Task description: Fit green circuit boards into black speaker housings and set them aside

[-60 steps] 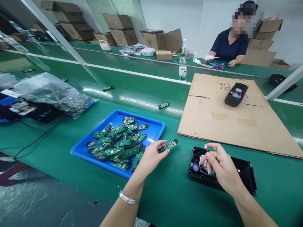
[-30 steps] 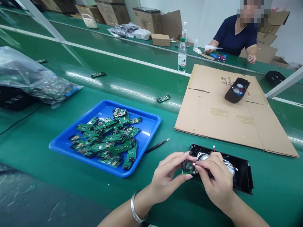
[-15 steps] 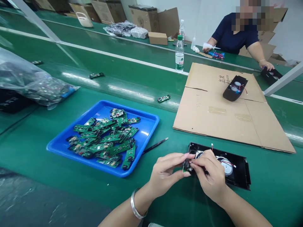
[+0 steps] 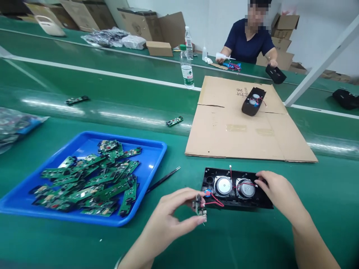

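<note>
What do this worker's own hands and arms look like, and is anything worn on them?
The ungloved left hand and the ungloved right hand show no rings on the fingers in view. Both forearms are bare, with no sleeves visible. A thin, curved, silver-coloured band just shows at the left wrist; the right wrist has none.

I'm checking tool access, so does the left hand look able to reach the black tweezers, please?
Probably yes: nothing visible blocks the black tweezers, though the left hand holds a circuit board.
</note>
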`<state>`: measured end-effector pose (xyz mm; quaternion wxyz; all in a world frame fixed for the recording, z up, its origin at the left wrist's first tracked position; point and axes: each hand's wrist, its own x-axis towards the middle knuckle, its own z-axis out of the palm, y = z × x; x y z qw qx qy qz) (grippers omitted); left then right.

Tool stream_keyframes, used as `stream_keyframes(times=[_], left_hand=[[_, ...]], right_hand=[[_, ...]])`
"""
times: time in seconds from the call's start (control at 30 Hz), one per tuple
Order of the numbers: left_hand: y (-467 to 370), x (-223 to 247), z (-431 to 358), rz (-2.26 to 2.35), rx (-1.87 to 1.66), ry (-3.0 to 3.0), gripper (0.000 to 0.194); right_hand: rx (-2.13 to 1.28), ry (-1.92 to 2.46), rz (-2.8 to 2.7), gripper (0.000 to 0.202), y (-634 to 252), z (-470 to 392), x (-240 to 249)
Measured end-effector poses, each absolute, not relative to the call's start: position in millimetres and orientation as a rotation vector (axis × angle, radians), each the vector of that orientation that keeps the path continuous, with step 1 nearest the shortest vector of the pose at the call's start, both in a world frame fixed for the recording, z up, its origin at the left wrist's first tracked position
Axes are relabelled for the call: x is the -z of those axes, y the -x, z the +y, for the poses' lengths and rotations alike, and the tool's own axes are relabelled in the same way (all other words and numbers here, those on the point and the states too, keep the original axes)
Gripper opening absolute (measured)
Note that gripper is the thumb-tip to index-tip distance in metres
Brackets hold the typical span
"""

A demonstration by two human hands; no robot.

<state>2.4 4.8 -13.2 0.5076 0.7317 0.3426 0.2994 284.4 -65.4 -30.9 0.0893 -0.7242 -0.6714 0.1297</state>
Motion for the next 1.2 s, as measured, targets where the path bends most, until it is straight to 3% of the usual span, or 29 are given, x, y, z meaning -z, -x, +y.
stream_keyframes(times=[0.37, 0.6, 0.73, 0.93, 1.2], left_hand=[[-53.5, 21.4, -18.9, 0.879, -0.678, -2.413, 0.035], [-50.6, 14.2, -23.0, 0.963, -0.741, -2.103, 0.033], [-42.2, 7.6, -20.2, 0.978, -0.531, -1.558, 0.029], [-46.7, 10.1, -19.6, 0.886, -0.319, -1.384, 0.021], [-73.7, 31.3, -18.7, 1.059, -0.651, -1.399, 0.023]], right_hand=[[-0.492, 2.167, -2.17, 0.018, -279.5, -85.7, 41.8], [-0.47, 1.87, -1.963, 0.024, -275.6, -77.7, 39.3], [-0.748, 1.652, -1.723, 0.017, -262.6, -65.2, 35.0], [-1.304, 1.499, -1.391, 0.012, -244.1, -54.9, 36.2], [-0.954, 1.506, -1.662, 0.019, -243.0, -57.8, 40.2]])
